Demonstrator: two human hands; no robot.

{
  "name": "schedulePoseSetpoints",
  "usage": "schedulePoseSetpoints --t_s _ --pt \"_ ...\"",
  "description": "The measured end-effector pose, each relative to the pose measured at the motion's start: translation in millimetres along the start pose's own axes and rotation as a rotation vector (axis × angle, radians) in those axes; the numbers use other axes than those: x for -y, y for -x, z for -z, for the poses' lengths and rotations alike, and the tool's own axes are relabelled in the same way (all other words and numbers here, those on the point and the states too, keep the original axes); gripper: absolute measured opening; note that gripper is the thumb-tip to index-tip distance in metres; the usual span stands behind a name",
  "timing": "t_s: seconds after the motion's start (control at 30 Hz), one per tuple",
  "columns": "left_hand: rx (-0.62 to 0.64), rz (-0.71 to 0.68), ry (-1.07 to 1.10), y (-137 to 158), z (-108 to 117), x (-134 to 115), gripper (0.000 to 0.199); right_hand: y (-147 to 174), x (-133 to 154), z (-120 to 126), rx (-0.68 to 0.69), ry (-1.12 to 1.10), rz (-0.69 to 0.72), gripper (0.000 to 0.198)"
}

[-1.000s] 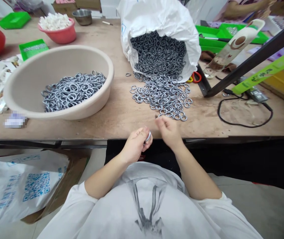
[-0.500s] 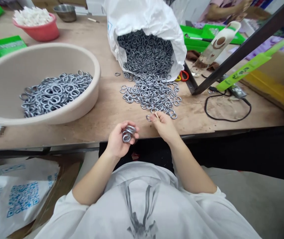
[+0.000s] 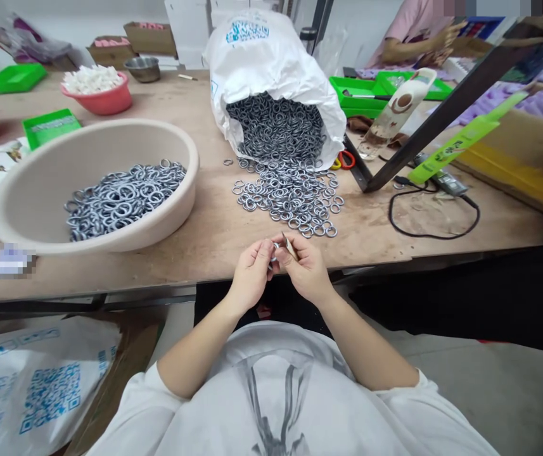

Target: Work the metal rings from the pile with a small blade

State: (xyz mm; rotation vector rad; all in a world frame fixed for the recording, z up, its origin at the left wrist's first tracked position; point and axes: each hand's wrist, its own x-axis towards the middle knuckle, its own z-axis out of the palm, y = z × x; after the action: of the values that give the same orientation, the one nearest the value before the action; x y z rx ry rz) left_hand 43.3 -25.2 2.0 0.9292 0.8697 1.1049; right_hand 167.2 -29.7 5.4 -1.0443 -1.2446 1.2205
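At the brown wooden worktop (image 3: 366, 234), bare forearms (image 3: 199, 345) are angled inward. Near heaped grey metal rings (image 3: 294, 197), the left hand (image 3: 251, 273) and right hand (image 3: 307, 269) are held together, curled; a thin, pointed tan tool (image 3: 291, 248) is clamped in the right, a grey metal ring (image 3: 275, 246) in the left.

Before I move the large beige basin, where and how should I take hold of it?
Probably grip the large beige basin by its rim, at the left and right ends, coming from above. The rim stands free above the grey rings inside, and the opposite ends of this wide shape should balance the load.
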Motion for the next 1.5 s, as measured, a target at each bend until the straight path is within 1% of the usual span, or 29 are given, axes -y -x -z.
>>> schedulePoseSetpoints --t_s 0.07,0.13,0.17,0.3,0.4,0.5,0.57,0.6,0.63,0.67,0.7,0.73,0.77,0.83,0.9,0.93,1.0,1.1,1.17,1.23,1.33,1.4,1.47,1.5 --pt "0.01 0.003 0.009 0.3 -0.6 0.0 0.047 -4.5 1.7 5.7 -0.016 0.084 0.037 0.039" --pt "-0.006 0.015 0.045 0.6 -0.8 0.3 0.047 -6.6 4.2 11.0 -0.053 0.183 0.095 0.044" --pt "-0.014 0.024 0.065 0.8 -0.7 0.3 0.047 -6.0 6.0 13.1 -0.046 0.25 0.132 0.046" --pt "-0.022 0.044 0.12 1.4 -0.6 -2.8 0.048 4.6 14.0 15.7 0.1 0.544 0.265 0.048" --pt "-0.031 0.047 0.155 1.5 -1.9 -6.6 0.048 12.0 19.0 12.9 0.111 0.658 0.317 0.048" --pt "-0.026 0.052 0.161 2.8 -2.4 -8.6 0.05 13.7 20.3 10.5 0.121 0.685 0.326 0.048" --pt "-0.007 0.058 0.151 6.2 -1.3 -8.1 0.05 10.6 16.4 12.2 0.161 0.659 0.302 0.048" --pt "0.026 0.058 0.138 8.8 -0.3 -7.5 0.049 7.2 12.7 14.8 0.162 0.631 0.278 0.049" --pt "0.08 0.058 0.118 11.9 0.9 -6.8 0.049 2.5 8.1 18.6 0.135 0.6 0.245 0.051" --pt "0.145 0.061 0.097 15.1 2.4 -6.2 0.048 -3.4 2.9 23.4 0.085 0.577 0.208 0.054" --pt "0.209 0.063 0.079 17.9 4.0 -5.7 0.048 -10.2 -2.4 28.9 0.005 0.568 0.172 0.056" --pt "0.253 0.064 0.067 20.0 5.9 -5.6 0.048 -17.5 -7.0 34.6 -0.071 0.603 0.138 0.056" --pt "0.264 0.064 0.067 21.1 8.1 -5.9 0.048 -24.9 -10.7 39.9 -0.126 0.684 0.11 0.053" --pt "0.195 0.059 0.097 20.2 13.4 -7.7 0.046 -38.2 -14.8 47.6 -0.189 0.929 0.062 0.038" --pt "0.107 0.067 0.139 16.7 19.3 -10.1 0.044 -48.0 -15.6 50.3 -0.194 1.173 0.003 0.023" --pt "0.078 0.082 0.159 14.8 22.2 -11.0 0.042 -51.3 -15.5 50.3 -0.181 1.252 -0.026 0.021" --pt "0.053 0.114 0.189 11.5 27.4 -11.5 0.037 -55.0 -15.3 49.0 -0.157 1.317 -0.063 0.019" --pt "0.026 0.156 0.213 7.8 32.1 -9.0 0.03 -54.2 -14.7 47.8 -0.155 1.306 -0.042 0.019" --pt "0.0 0.192 0.237 5.0 32.1 -6.7 0.031 -49.4 -13.6 46.7 -0.171 1.238 -0.007 0.017" --pt "-0.029 0.24 0.286 1.7 29.2 -5.0 0.031 -41.2 -12.4 42.9 -0.173 1.004 0.026 0.016" --pt "-0.038 0.319 0.369 -2.6 21.4 -3.6 0.032 -25.2 -12.2 30.7 -0.111 0.519 0.124 0.017" --pt "-0.021 0.341 0.385 -4.0 16.2 -2.4 0.037 -15.0 -13.8 21.1 -0.051 0.386 0.233 0.014" --pt "0.006 0.324 0.372 -4.3 12.8 -0.5 0.043 -7.2 -16.5 13.9 -0.016 0.361 0.314 0.012" --pt "0.019 0.314 0.361 -4.1 11.9 0.6 0.046 -4.3 -18.0 11.6 -0.007 0.358 0.328 0.012"
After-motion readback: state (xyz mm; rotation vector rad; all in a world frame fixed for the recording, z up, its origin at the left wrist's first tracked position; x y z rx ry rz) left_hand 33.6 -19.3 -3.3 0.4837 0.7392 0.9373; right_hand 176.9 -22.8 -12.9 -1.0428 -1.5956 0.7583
